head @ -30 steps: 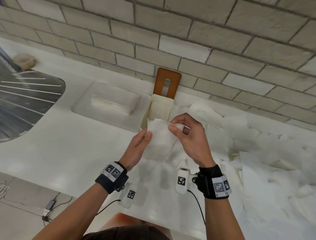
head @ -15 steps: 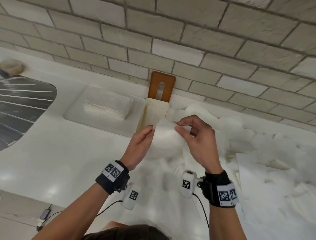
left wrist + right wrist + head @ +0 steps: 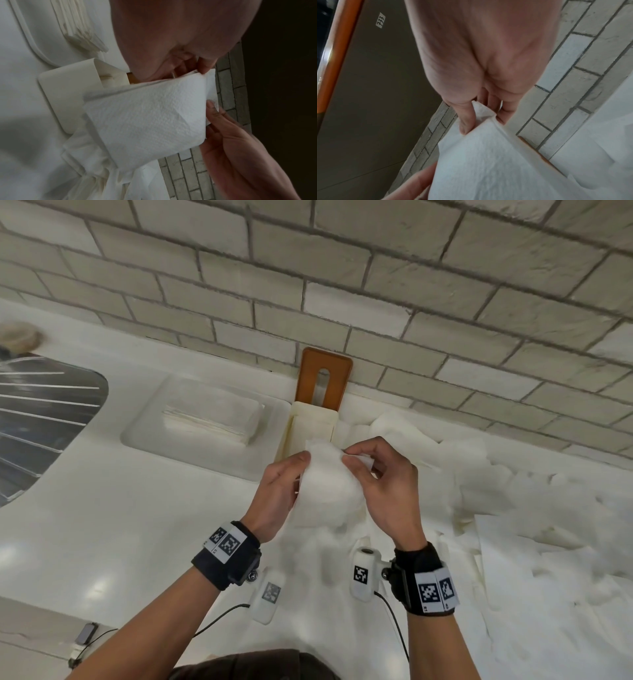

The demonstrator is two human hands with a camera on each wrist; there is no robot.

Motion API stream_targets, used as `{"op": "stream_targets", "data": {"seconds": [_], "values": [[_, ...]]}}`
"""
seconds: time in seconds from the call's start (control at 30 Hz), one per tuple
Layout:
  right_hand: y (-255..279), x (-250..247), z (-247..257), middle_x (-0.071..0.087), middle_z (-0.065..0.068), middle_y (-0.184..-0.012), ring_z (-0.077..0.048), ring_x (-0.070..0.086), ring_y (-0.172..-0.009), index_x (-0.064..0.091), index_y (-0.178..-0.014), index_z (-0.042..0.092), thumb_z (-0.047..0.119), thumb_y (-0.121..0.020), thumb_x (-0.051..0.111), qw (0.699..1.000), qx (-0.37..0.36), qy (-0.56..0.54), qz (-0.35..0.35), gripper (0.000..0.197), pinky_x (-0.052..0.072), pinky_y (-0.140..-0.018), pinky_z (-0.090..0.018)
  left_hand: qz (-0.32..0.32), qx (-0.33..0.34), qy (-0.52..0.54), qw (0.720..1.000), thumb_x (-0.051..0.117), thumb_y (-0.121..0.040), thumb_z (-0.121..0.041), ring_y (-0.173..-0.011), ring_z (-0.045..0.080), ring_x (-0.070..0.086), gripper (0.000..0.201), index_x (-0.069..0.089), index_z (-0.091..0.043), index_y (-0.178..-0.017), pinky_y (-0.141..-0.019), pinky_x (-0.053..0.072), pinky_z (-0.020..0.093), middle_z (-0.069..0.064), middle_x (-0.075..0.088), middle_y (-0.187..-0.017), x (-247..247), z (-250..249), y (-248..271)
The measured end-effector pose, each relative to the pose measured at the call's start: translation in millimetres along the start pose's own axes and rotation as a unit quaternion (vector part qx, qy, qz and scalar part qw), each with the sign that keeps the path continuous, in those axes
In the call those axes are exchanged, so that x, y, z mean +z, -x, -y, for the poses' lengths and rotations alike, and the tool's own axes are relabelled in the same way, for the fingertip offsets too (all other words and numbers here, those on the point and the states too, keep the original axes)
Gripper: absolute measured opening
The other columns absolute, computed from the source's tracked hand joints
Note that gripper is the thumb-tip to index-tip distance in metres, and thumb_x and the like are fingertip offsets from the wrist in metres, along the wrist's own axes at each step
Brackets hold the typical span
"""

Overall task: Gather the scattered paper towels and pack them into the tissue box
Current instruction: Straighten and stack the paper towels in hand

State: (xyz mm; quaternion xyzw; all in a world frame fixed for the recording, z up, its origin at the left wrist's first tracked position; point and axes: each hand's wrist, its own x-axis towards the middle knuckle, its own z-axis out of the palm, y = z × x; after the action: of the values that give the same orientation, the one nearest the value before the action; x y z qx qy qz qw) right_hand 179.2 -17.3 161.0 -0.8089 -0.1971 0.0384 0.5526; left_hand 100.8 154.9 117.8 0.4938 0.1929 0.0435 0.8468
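Observation:
A white folded paper towel (image 3: 327,487) is held up between both hands just in front of the open cream tissue box (image 3: 313,422). My left hand (image 3: 301,470) pinches its left edge, thumb on the near side. My right hand (image 3: 352,460) pinches the top right corner between thumb and fingers. The left wrist view shows the paper towel (image 3: 145,119) folded over, with the tissue box (image 3: 56,86) behind it. In the right wrist view my thumb and fingers pinch the paper towel (image 3: 488,162) at its corner. Several loose paper towels (image 3: 513,508) lie scattered on the counter to the right.
The box's brown slotted lid (image 3: 323,378) leans against the brick wall behind the box. A shallow white tray (image 3: 144,436) with a stack of folded towels sits to the left. A metal sink (image 3: 41,412) lies at the far left.
My hands have drawn closer together on the towel, which now looks more tightly folded, and they sit a little nearer the box.

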Motion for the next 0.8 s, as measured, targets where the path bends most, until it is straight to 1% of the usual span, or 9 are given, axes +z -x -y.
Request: {"op": "stream_targets", "data": {"seconds": [0.13, 0.23, 0.3, 0.4, 0.47, 0.53, 0.63, 0.7, 0.8], "values": [[2, -2, 8, 0.076, 0.014, -0.122, -0.011, 0.069, -0.122, 0.075, -0.102, 0.022, 0.02, -0.099, 0.079, 1.0, -0.03, -0.007, 0.0, 0.006, 0.055, -0.098, -0.033, -0.003, 0.007, -0.017, 1.0, 0.05, -0.111, -0.022, -0.103, 0.032, 0.068, 0.035, 0.073, 0.004, -0.12, -0.09, 0.05, 0.044, 0.031, 0.07, -0.122, -2, 3, -8], [12, -23, 19, 0.077, 0.008, -0.115, -0.019, 0.07, -0.118, 0.072, -0.101, 0.02, 0.017, -0.099, 0.078, 0.999, -0.047, -0.026, 0.004, 0.007, 0.052, -0.101, -0.036, 0.004, 0.042, -0.05, 0.998, 0.058, -0.108, -0.035, -0.079, 0.032, 0.053, 0.049, 0.062, 0.012, -0.099, -0.068, 0.041, 0.047, 0.022, 0.058, -0.086, -3, 0, -11], [18, -30, 26, 0.077, 0.009, -0.104, -0.017, 0.072, -0.108, 0.071, -0.099, 0.023, 0.019, -0.099, 0.078, 0.999, -0.033, -0.018, 0.022, 0.008, 0.052, -0.097, -0.029, 0.004, 0.086, -0.092, 0.992, 0.059, -0.109, -0.041, -0.066, 0.025, 0.04, 0.053, 0.055, 0.006, -0.085, -0.059, 0.033, 0.043, 0.01, 0.042, -0.074, -5, 1, -14], [17, -17, 22, 0.077, 0.016, -0.101, -0.011, 0.073, -0.104, 0.072, -0.099, 0.025, 0.023, -0.1, 0.078, 0.999, -0.032, 0.023, -0.002, 0.006, 0.051, -0.088, -0.018, 0.014, 0.095, -0.128, 0.987, 0.055, -0.109, -0.048, -0.084, 0.031, 0.058, 0.057, 0.064, 0.007, -0.103, -0.079, 0.049, 0.049, 0.015, 0.063, -0.09, -2, 1, -16], [13, -4, 12, 0.077, 0.018, -0.098, -0.008, 0.072, -0.1, 0.073, -0.1, 0.026, 0.024, -0.1, 0.078, 0.999, -0.02, 0.028, -0.038, 0.005, 0.05, -0.083, -0.016, 0.013, 0.106, -0.137, 0.985, 0.047, -0.115, -0.036, -0.107, 0.037, 0.071, 0.041, 0.074, -0.005, -0.114, -0.097, 0.055, 0.053, 0.015, 0.076, -0.112, 4, 4, -15], [7, 4, 3, 0.076, 0.019, -0.095, -0.004, 0.07, -0.092, 0.074, -0.1, 0.026, 0.026, -0.1, 0.078, 0.997, -0.015, 0.035, -0.074, 0.004, 0.045, -0.078, -0.011, 0.012, 0.104, -0.145, 0.984, 0.043, -0.116, -0.035, -0.116, 0.04, 0.07, 0.039, 0.077, -0.014, -0.117, -0.105, 0.054, 0.058, 0.014, 0.077, -0.117, 7, 6, -15], [1, 11, -2, 0.076, 0.018, -0.093, -0.003, 0.068, -0.086, 0.075, -0.1, 0.023, 0.027, -0.099, 0.078, 0.995, -0.012, 0.04, -0.094, 0.005, 0.042, -0.075, -0.009, -0.007, 0.075, -0.122, 0.99, 0.042, -0.114, -0.045, -0.113, 0.028, 0.073, 0.044, 0.079, -0.022, -0.112, -0.104, 0.053, 0.051, 0.007, 0.079, -0.115, 7, 5, -17], [-4, 16, -2, 0.076, 0.018, -0.096, -0.002, 0.069, -0.087, 0.074, -0.102, 0.023, 0.029, -0.099, 0.079, 0.994, -0.017, 0.049, -0.1, 0.008, 0.047, -0.076, -0.015, -0.008, 0.066, -0.113, 0.991, 0.045, -0.111, -0.05, -0.115, 0.028, 0.072, 0.045, 0.077, -0.019, -0.115, -0.104, 0.052, 0.05, 0.008, 0.078, -0.118, 7, 3, -18], [-8, 24, -2, 0.071, 0.019, -0.12, -0.003, 0.069, -0.107, 0.065, -0.125, 0.024, 0.031, -0.098, 0.08, 0.992, -0.007, 0.023, -0.123, 0.031, 0.054, -0.088, -0.019, -0.014, 0.118, -0.153, 0.981, 0.061, -0.108, -0.027, -0.106, 0.029, 0.075, 0.023, 0.072, -0.012, -0.122, -0.093, 0.06, 0.05, 0.009, 0.079, -0.113, 8, -2, -19]]}}
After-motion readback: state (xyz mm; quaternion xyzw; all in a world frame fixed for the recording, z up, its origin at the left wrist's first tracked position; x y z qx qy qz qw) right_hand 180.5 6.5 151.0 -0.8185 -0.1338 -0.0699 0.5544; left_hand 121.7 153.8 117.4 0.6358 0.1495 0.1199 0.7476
